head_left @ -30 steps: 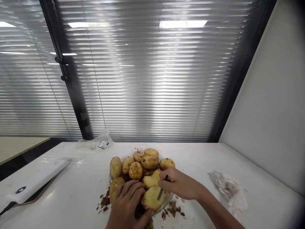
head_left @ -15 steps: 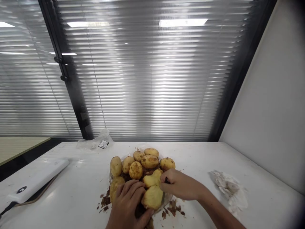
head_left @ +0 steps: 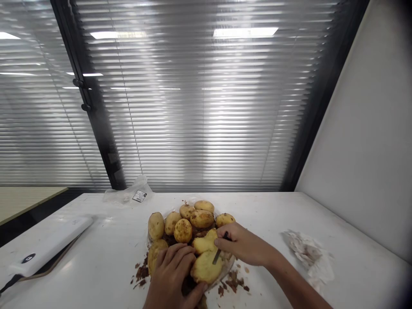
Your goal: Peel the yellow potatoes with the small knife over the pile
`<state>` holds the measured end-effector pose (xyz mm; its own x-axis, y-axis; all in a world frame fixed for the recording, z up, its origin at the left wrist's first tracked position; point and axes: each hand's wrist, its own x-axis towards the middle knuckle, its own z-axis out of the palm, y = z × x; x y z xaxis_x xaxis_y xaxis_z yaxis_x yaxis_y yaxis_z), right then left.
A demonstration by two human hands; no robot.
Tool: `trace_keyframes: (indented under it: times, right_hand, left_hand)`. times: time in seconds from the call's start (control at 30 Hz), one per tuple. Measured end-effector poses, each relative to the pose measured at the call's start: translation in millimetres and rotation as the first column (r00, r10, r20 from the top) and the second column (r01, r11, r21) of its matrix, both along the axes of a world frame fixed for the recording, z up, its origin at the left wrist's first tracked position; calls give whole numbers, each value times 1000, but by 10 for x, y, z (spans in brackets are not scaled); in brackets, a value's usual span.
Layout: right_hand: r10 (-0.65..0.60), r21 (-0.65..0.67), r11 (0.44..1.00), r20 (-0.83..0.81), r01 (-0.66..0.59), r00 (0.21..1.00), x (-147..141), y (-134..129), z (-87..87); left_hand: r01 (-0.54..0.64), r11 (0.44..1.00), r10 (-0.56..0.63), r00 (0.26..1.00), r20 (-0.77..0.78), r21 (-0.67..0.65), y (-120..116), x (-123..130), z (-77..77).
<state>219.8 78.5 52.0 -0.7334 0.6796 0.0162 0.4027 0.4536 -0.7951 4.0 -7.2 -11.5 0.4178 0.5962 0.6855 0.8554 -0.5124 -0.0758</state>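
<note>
From here, my right hand (head_left: 243, 245) pinches a small dark-handled steel knife (head_left: 217, 256), its blade slanting down onto a smooth yellow peeled potato (head_left: 206, 267), whose long axis tilts toward that hand; my left hand (head_left: 170, 274) cups it, fingers spread.

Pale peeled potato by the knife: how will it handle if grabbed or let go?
The pale potato looks peeled and damp, so it's probably slippery. Its rounded shape, resting on other potatoes, suggests it would likely roll if the left hand released it. It's probably firm and fairly heavy for its size.
</note>
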Motion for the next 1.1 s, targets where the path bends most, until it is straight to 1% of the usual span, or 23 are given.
trace_keyframes:
  times: [0.07, 0.13, 0.2, 0.27, 0.3, 0.37, 0.4, 0.43, 0.47, 0.53, 0.57, 0.6, 0.63, 0.73, 0.77, 0.83, 0.9, 0.93, 0.97, 1.07, 1.1]
  right_hand:
    - [28, -24, 999, -13, -29, 1000, -3, 4, -11]
    - [28, 1, 1000, 37, -28, 999, -11, 6, -25]
    - [-34, 65, 998, 91, 28, 995, -16, 12, -39]
    - [-103, 97, 991, 79, 95, 992, -15, 17, -50]
    - [-100, 88, 992, 58, 95, 993, -15, 16, -52]
    - [-19, 48, 999, 30, 18, 999, -20, 6, -52]
    - [23, 43, 999, 37, -24, 999, -25, -2, -50]
    - [38, 63, 997, 60, -42, 997, -32, -9, -48]
    - [18, 108, 994, 93, -29, 995, -39, -14, -45]
    - [-99, 225, 972, 128, 68, 987, -50, -18, -38]
    - [-143, 256, 960, 118, 109, 983, -53, -18, -35]
    - [-153, 254, 959, 99, 124, 983, -55, -18, -32]
    - [-129, 226, 968, 80, 108, 988, -58, -21, -30]
    - [-14, 138, 990, 93, 1, 996, -68, -37, -34]
    - [-10, 148, 989, 121, -8, 993, -70, -41, -38]
    - [-72, 217, 976, 173, 33, 982, -70, -39, -41]
    - [-143, 279, 956, 179, 90, 973, -61, -31, -32]
    - [-144, 280, 956, 167, 93, 975, -57, -28, -24]
    - [-127, 262, 961, 149, 85, 981, -54, -30, -15]
    - [-23, 187, 982, 110, 2, 994, -61, -52, -2]
    - [-16, 187, 982, 116, -6, 993, -65, -58, -6]
  left_hand:
    - [-1, 1000, 1, 1000, -1, 5, 0, -1, -1]
    - [-5, 1000, 5, 1000, 0, 9, -1, -2, 2]
    - [-8, 1000, 8, 1000, 1, 15, 0, -2, 4]
    - [-11, 1000, 11, 1000, -3, 14, 7, -1, 4]
    - [-13, 1000, 13, 1000, -6, 10, 11, 0, 3]
    - [-12, 1000, 12, 1000, -8, 5, 16, 2, -2]
    - [-12, 1000, 12, 1000, -5, 5, 16, 4, -4]
    - [-10, 1000, 10, 1000, -1, 8, 15, 5, -6]
    - [-10, 1000, 10, 1000, 1, 10, 11, 6, -7]
    - [-13, 1000, 13, 1000, 1, 11, 2, 7, -6]
    - [-15, 1000, 15, 1000, -1, 8, -3, 7, -5]
    - [-16, 1000, 16, 1000, -3, 6, -7, 7, -2]
    - [-17, 1000, 17, 1000, -4, 3, -9, 7, 1]
    - [-14, 1000, 14, 1000, 0, -5, -9, 7, 11]
    - [-13, 1000, 13, 1000, 3, -8, -7, 6, 13]
    - [-11, 1000, 11, 1000, 7, -12, -3, 2, 12]
    - [-9, 1000, 9, 1000, 7, -12, 0, -2, 7]
    - [-7, 1000, 7, 1000, 5, -12, 0, -4, 5]
    - [-5, 1000, 5, 1000, 3, -12, 0, -6, 4]
    - [-1, 1000, 1, 1000, 3, -2, -4, -5, 9]
    - [-1, 1000, 1, 1000, 5, 2, -5, -5, 12]
